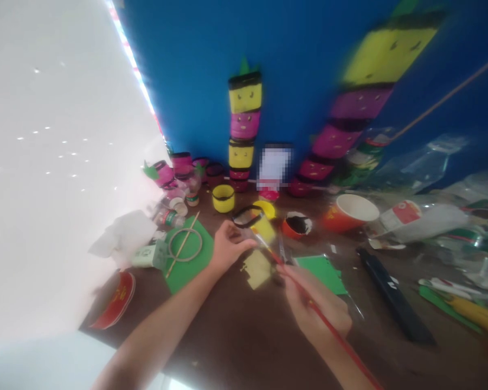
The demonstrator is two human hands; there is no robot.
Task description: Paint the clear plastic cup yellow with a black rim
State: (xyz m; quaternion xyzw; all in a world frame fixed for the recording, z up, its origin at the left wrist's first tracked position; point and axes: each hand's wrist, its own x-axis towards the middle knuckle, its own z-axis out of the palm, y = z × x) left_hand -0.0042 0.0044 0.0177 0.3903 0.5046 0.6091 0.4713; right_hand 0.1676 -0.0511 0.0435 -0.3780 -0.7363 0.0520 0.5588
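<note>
My left hand (226,246) is closed around a clear plastic ring (252,219) with a black rim and a yellow-painted side, held just above the brown table (244,330). My right hand (315,306) grips a thin red-handled paintbrush (329,327) like a pen. The brush tip (262,241) touches the yellow side of the ring. Under the ring lies a yellow paper scrap (257,268). A small orange cup of black paint (296,225) stands just behind the ring.
Stacks of yellow and magenta painted rings (244,130) lean on the blue wall. Green paper (187,254) with a wire ring and stick lies left. An orange paper cup (350,212), plastic bottles (421,219), a black strip (394,295) and a red bowl (116,300) surround the hands.
</note>
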